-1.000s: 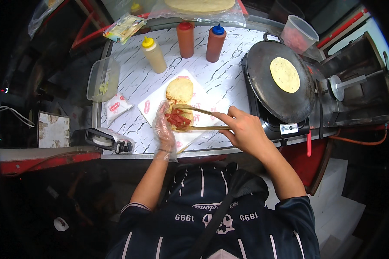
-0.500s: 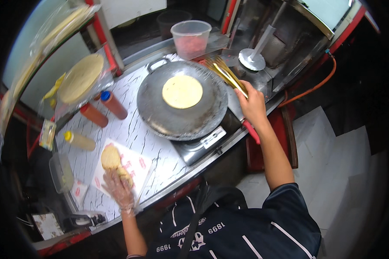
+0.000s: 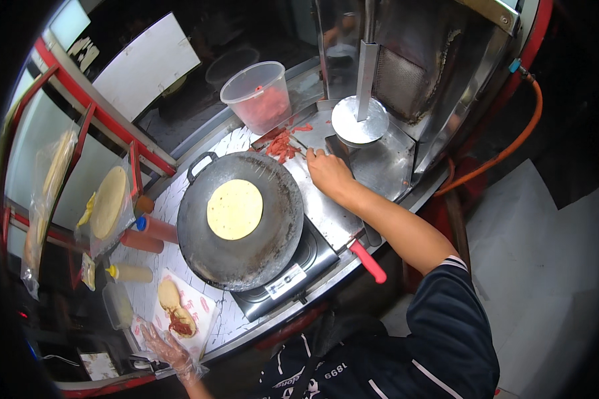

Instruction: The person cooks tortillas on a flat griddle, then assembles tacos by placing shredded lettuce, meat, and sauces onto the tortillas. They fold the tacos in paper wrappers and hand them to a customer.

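Observation:
My right hand (image 3: 327, 174) closes round tongs (image 3: 301, 153), mostly hidden now; the earlier frame shows them golden. They reach red meat strips (image 3: 282, 147) on the metal tray (image 3: 323, 206) right of the pan. My left hand (image 3: 168, 350), in a clear plastic glove, has its fingers spread at the near edge of a printed paper sheet (image 3: 205, 307). On that paper an opened bun (image 3: 169, 294) lies as two halves, the nearer one topped with dark red filling (image 3: 179, 324). A round yellow flatbread (image 3: 235, 209) lies flat on the black domed pan (image 3: 246, 263).
A red-handled knife (image 3: 367, 261) juts over the counter's front edge. Behind the pan stands a clear tub (image 3: 259, 100) of red food. A metal disc on a post (image 3: 359, 120) is back right. Sauce bottles (image 3: 132, 272) and a plastic container (image 3: 118, 306) stand left. An orange hose (image 3: 512, 156) hangs right.
My right hand has brought the tongs down to the meat strips. My left hand has drawn back from the bun, uncovering its filling. The whole view has shifted.

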Demonstrator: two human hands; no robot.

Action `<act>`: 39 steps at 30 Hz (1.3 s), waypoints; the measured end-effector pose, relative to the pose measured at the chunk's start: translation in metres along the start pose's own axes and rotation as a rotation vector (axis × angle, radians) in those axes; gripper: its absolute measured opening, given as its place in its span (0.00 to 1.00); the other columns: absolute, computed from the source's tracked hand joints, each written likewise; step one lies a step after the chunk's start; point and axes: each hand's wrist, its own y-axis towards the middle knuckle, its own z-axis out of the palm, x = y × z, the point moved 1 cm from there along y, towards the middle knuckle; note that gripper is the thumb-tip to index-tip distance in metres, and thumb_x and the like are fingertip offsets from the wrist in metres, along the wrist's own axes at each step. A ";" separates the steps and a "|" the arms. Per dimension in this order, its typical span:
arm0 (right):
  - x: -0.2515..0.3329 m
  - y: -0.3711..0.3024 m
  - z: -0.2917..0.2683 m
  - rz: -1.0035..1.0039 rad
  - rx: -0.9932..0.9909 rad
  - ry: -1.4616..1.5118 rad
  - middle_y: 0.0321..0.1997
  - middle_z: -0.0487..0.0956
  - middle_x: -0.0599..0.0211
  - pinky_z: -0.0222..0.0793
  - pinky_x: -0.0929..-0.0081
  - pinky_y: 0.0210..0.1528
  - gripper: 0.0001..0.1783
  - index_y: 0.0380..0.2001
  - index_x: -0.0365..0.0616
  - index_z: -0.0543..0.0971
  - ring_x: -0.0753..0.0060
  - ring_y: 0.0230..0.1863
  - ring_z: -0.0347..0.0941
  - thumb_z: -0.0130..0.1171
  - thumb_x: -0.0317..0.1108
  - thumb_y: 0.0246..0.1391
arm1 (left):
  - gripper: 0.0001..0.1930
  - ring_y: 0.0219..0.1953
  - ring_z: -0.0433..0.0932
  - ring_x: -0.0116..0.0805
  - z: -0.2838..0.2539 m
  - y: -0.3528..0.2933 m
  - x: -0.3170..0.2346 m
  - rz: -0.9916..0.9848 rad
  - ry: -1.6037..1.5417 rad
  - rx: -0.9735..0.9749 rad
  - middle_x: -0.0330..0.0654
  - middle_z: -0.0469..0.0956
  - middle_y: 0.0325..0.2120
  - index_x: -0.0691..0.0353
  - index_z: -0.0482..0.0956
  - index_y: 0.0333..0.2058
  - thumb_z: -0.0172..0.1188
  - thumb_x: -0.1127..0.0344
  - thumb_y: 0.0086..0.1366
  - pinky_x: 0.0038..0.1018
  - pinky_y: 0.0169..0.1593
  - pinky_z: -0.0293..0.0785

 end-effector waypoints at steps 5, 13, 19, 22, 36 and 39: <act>-0.029 0.012 0.003 0.091 -0.079 -0.076 0.37 0.83 0.46 0.85 0.64 0.32 0.18 0.49 0.23 0.77 0.55 0.31 0.86 0.53 0.27 0.60 | 0.24 0.72 0.61 0.62 0.004 0.016 -0.003 0.057 0.091 0.021 0.60 0.60 0.71 0.70 0.67 0.67 0.47 0.61 0.79 0.53 0.75 0.52; -0.040 -0.008 -0.057 0.102 0.150 0.286 0.36 0.85 0.45 0.81 0.49 0.42 0.15 0.42 0.32 0.81 0.45 0.38 0.85 0.56 0.35 0.63 | 0.24 0.72 0.62 0.60 0.009 0.034 -0.008 -0.038 0.060 0.053 0.60 0.62 0.70 0.68 0.68 0.67 0.51 0.61 0.78 0.50 0.72 0.59; -0.083 -0.027 -0.070 0.453 0.399 0.751 0.33 0.85 0.41 0.77 0.52 0.44 0.21 0.34 0.31 0.86 0.46 0.42 0.85 0.59 0.42 0.64 | 0.26 0.72 0.62 0.60 0.001 0.046 0.012 0.006 0.079 -0.029 0.61 0.62 0.70 0.68 0.69 0.67 0.53 0.58 0.77 0.47 0.71 0.61; -0.069 0.001 -0.026 0.587 0.471 0.888 0.33 0.85 0.44 0.77 0.53 0.44 0.19 0.37 0.34 0.87 0.45 0.39 0.85 0.59 0.42 0.63 | 0.26 0.72 0.62 0.60 0.007 0.052 -0.010 -0.048 0.066 0.004 0.61 0.61 0.71 0.68 0.70 0.66 0.54 0.58 0.77 0.48 0.72 0.60; -0.045 0.015 -0.028 0.475 0.027 0.704 0.38 0.87 0.45 0.78 0.59 0.47 0.17 0.47 0.38 0.87 0.50 0.41 0.85 0.63 0.40 0.63 | 0.23 0.72 0.63 0.60 -0.018 -0.014 0.053 -0.139 -0.035 -0.051 0.61 0.63 0.70 0.68 0.71 0.65 0.52 0.60 0.77 0.49 0.73 0.58; -0.040 0.009 -0.062 0.424 0.050 0.773 0.26 0.80 0.74 0.67 0.78 0.25 0.16 0.49 0.38 0.85 0.83 0.22 0.71 0.59 0.38 0.68 | 0.23 0.71 0.63 0.58 -0.009 -0.032 0.085 -0.193 -0.108 -0.063 0.60 0.64 0.69 0.70 0.70 0.65 0.52 0.63 0.77 0.48 0.73 0.57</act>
